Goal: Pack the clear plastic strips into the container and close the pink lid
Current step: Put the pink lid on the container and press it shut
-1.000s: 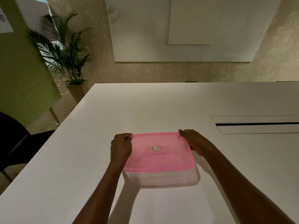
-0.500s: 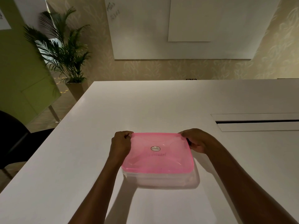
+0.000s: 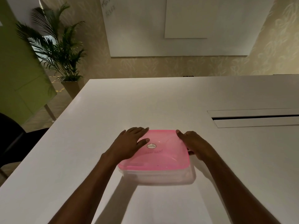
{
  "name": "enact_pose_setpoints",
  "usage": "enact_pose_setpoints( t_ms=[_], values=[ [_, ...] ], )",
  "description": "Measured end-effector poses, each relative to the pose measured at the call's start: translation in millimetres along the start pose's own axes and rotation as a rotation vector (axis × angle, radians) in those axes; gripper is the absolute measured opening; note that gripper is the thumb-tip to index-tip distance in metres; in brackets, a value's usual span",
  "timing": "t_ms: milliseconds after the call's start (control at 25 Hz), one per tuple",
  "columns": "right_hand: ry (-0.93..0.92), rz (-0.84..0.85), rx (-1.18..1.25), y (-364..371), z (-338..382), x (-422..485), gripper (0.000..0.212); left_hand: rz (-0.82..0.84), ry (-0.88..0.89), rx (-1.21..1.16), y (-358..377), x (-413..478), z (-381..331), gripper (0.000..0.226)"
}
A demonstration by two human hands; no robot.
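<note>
**Item.** A pink lid (image 3: 161, 156) is seated on a clear, shallow, rectangular container (image 3: 158, 177). The lid is translucent and has rounded corners. An oval sticker (image 3: 151, 145) is fixed near its middle, with faint handwriting just below that is too small to read. The container wall below the lid is cloudy, and its contents cannot be made out.

**Position.** The container stands on the near middle part of the table (image 3: 161, 102), directly in front of the person, and a soft shadow is cast on its near side.

**Hands.** The left hand (image 3: 129, 143) is laid flat on the far left corner of the lid. Its fingers are straight and slightly spread, its thumb is stretched toward the sticker, and nothing is grasped. The right hand (image 3: 195, 144) is set along the right rim. Its fingers are extended almost straight, with the index tip at the far right corner. Its thumb is not clearly seen.

**Surface.** The tabletop is white, smooth and matt. A long recessed hatch (image 3: 255, 118) with a dark slot is set into it to the right, well apart from the container.

**Room.** Dim, warm lighting is noted. A large whiteboard (image 3: 178, 26) is mounted on the patterned beige far wall, with scribbles at its upper left. A potted palm (image 3: 56, 46) stands at the far left beside a green panel (image 3: 16, 70). A dark chair (image 3: 11, 138) is seen at the left edge.
</note>
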State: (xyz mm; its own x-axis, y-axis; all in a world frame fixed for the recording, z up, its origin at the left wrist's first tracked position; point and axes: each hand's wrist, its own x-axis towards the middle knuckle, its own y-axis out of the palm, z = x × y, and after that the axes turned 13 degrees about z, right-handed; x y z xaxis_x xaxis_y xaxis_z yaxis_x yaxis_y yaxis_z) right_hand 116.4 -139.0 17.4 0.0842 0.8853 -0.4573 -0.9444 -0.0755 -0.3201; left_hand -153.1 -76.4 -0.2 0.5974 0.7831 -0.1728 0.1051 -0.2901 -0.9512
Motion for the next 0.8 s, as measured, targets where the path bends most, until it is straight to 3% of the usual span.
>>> enact_pose_setpoints(
  t_ms=[200, 400, 800],
  values=[
    [0.138, -0.126, -0.120, 37, -29, -53, 0.064, 0.037, 0.005, 0.019, 2, 4, 3, 0.060],
    [0.097, -0.244, 0.008, 51, -33, -67, 0.058, 0.002, 0.014, -0.012, 2, 2, 2, 0.058],
    [0.055, -0.178, 0.109, 55, -33, -69, 0.053, -0.002, 0.032, -0.013, 1, 1, 1, 0.059]
  ],
)
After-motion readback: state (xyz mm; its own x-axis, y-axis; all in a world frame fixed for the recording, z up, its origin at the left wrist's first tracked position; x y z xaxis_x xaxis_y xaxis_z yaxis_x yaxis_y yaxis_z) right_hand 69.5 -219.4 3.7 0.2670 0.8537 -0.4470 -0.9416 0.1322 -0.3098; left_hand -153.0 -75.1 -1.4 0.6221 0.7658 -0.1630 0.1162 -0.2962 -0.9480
